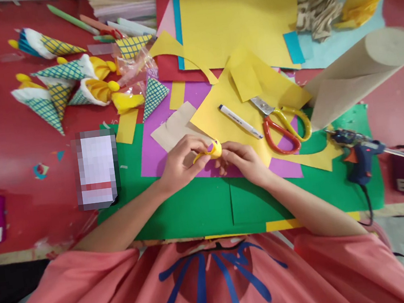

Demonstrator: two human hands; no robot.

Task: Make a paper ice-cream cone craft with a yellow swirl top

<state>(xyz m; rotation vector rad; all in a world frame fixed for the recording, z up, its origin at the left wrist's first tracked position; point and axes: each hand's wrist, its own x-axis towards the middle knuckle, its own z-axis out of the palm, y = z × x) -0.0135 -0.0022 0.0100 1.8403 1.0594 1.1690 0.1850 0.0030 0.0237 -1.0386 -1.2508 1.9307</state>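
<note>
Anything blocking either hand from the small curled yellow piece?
Nothing visible. The left hand pinches the small curled yellow piece; the right hand is right at its edge, contact unclear. The white marker with a dark-blue cap lies beyond the hands, not between.

From my end I watch both arms reach forward and inward, elbows spread wide, until the hands nearly meet. My left forearm [129, 215], bare, slants in from the left; my left hand [180, 164] holds a pinch — thumb [199, 163] stretched toward the right, index finger arched above it. My right forearm [309, 199] mirrors that slant, and my right hand [244, 160] is half curled — thumb pointing left, other fingertips [221, 167] showing beneath. How firmly these press, I can't tell.
</note>
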